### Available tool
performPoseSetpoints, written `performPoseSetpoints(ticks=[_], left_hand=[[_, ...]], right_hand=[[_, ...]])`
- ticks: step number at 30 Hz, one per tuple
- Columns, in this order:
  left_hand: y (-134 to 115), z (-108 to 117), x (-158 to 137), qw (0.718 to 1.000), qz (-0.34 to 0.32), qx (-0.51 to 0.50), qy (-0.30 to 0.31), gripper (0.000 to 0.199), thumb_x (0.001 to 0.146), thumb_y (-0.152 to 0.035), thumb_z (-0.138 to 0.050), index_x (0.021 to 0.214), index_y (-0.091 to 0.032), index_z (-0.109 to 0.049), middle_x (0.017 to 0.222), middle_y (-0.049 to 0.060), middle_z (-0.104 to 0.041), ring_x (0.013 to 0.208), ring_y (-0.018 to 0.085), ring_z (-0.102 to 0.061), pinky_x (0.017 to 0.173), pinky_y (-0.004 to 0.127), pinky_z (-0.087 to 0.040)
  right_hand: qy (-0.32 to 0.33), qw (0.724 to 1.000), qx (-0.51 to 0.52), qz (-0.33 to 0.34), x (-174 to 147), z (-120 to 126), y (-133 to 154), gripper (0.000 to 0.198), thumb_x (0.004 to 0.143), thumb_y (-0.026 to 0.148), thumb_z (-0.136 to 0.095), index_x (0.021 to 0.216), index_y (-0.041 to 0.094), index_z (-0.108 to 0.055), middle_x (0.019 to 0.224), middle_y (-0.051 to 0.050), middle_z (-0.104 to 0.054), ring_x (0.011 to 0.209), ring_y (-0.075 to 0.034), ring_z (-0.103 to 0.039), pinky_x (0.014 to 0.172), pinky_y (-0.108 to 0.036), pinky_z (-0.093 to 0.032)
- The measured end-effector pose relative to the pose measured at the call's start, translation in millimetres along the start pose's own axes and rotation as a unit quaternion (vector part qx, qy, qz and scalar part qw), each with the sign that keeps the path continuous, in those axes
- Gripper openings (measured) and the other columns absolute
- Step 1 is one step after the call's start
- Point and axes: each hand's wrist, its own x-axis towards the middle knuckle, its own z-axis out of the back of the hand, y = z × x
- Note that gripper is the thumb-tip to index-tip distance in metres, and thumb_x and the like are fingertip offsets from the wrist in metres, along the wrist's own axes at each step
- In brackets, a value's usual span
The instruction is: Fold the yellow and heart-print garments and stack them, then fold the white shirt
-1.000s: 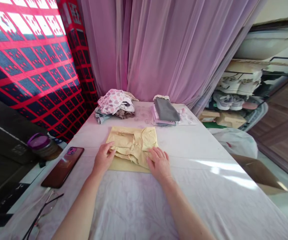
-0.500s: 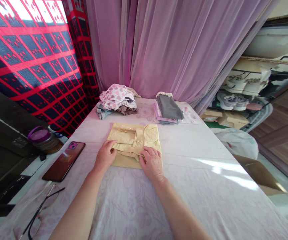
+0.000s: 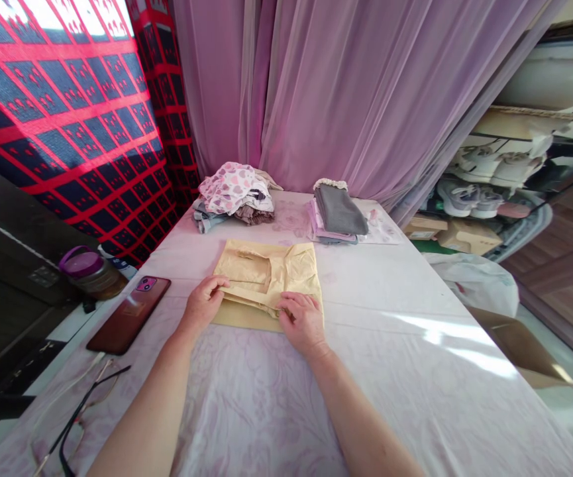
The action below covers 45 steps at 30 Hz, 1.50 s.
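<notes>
A folded pale yellow garment (image 3: 297, 265) lies on the table in front of me, with an open gap showing between its folded layers. At its left edge, my left hand (image 3: 203, 306) pinches a strip of the cloth between thumb and fingers. My right hand (image 3: 304, 323) grips the same strip on the right, fingers curled over the cloth and the back of the hand upward. Between the hands the strip is drawn fairly straight, a little above the lower layer. What kind of garment it is, I cannot make out.
A loose heap of clothes (image 3: 231, 195) lies at the back left, and a folded stack (image 3: 338, 212) at the back right. On the left are a phone (image 3: 130, 315), eyeglasses (image 3: 75, 417) and a purple-lidded jar (image 3: 90, 271). A cardboard box (image 3: 519, 348) stands beyond the table's right edge.
The yellow strip between my hands has been pulled straighter and smoother. My left hand has shifted slightly up and left; my right hand stays nearly in place.
</notes>
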Motion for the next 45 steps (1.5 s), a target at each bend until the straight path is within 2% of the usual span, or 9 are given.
performPoseSetpoints(ticks=[6,11,17,23,26,31,34,42,45], left_hand=[[0.2,4.9,-0.2,0.999,0.011,-0.007,0.047,0.019,0.072,-0.022,-0.049,0.083,-0.022,-0.064,0.109,0.004,-0.071,0.101,0.019,-0.065,0.092,0.035,-0.051],[-3.8,6.4,-2.1,0.994,0.052,0.02,0.09,0.042,0.064,-0.016,-0.049,0.103,-0.023,-0.063,0.111,0.002,-0.07,0.096,0.018,-0.066,0.091,0.035,-0.052],[-4.0,15.5,-0.6,0.988,-0.007,0.025,0.149,0.034,0.064,-0.014,-0.048,0.091,-0.022,-0.067,0.117,0.005,-0.068,0.111,0.019,-0.063,0.103,0.039,-0.046],[-12.1,24.6,-3.3,0.98,-0.019,0.037,0.193,0.032,0.071,-0.021,-0.055,0.099,-0.022,-0.069,0.127,0.008,-0.064,0.116,0.022,-0.061,0.105,0.041,-0.044],[-16.8,25.9,-4.7,0.981,-0.012,0.032,0.193,0.031,0.073,-0.029,-0.06,0.103,-0.023,-0.068,0.126,0.008,-0.065,0.116,0.023,-0.061,0.104,0.041,-0.045],[-10.6,22.7,-2.5,0.985,0.006,0.049,0.163,0.013,0.073,-0.024,-0.054,0.078,-0.024,-0.066,0.116,0.005,-0.071,0.108,0.021,-0.065,0.1,0.039,-0.048],[-6.0,22.2,-0.9,0.987,0.008,0.064,0.144,0.014,0.074,-0.022,-0.052,0.077,-0.024,-0.065,0.114,0.005,-0.072,0.106,0.021,-0.065,0.099,0.039,-0.049],[-3.9,23.8,0.5,0.985,0.002,0.092,0.147,0.016,0.074,-0.021,-0.052,0.077,-0.024,-0.068,0.117,0.005,-0.071,0.107,0.021,-0.066,0.098,0.039,-0.05],[-4.1,25.1,0.3,0.982,-0.01,0.097,0.164,0.018,0.075,-0.024,-0.056,0.086,-0.023,-0.07,0.122,0.006,-0.069,0.11,0.023,-0.065,0.099,0.04,-0.05]], right_hand=[[-0.001,0.999,0.028,-0.018,0.5,0.1,-2.6,0.021,0.075,0.012,-0.055,0.08,0.026,-0.07,0.105,-0.002,-0.074,0.101,-0.019,-0.064,0.096,-0.037,-0.036],[-0.025,0.997,0.063,-0.022,-0.1,-1.3,-6.7,0.023,0.072,0.012,-0.051,0.076,0.025,-0.068,0.103,-0.003,-0.074,0.098,-0.02,-0.066,0.094,-0.038,-0.038],[0.001,1.0,0.018,-0.011,0.1,0.8,-2.8,0.02,0.071,0.011,-0.053,0.073,0.026,-0.066,0.102,-0.002,-0.074,0.099,-0.02,-0.064,0.094,-0.038,-0.037],[0.026,1.0,-0.012,-0.001,0.5,4.3,1.3,0.011,0.074,0.015,-0.061,0.074,0.025,-0.065,0.104,-0.002,-0.072,0.102,-0.02,-0.062,0.096,-0.039,-0.034],[0.03,0.999,-0.011,0.004,-0.2,5.3,1.0,0.008,0.075,0.017,-0.064,0.076,0.024,-0.065,0.106,-0.003,-0.072,0.102,-0.021,-0.062,0.096,-0.04,-0.034],[0.035,0.999,-0.014,0.02,-2.5,7.4,-0.6,0.016,0.076,0.017,-0.063,0.091,0.025,-0.065,0.112,-0.005,-0.071,0.107,-0.022,-0.061,0.1,-0.041,-0.035],[0.038,0.999,-0.015,0.022,-3.7,8.3,-0.7,0.023,0.076,0.018,-0.063,0.099,0.024,-0.062,0.113,-0.006,-0.07,0.108,-0.023,-0.061,0.101,-0.041,-0.036],[0.039,0.999,0.005,0.026,-8.4,10.3,-8.7,0.021,0.074,0.018,-0.066,0.093,0.023,-0.06,0.116,-0.009,-0.068,0.108,-0.024,-0.061,0.1,-0.044,-0.041],[0.042,0.998,0.005,0.039,-9.6,11.2,-14.3,0.013,0.076,0.016,-0.065,0.087,0.023,-0.061,0.116,-0.009,-0.068,0.107,-0.024,-0.06,0.097,-0.043,-0.044]])
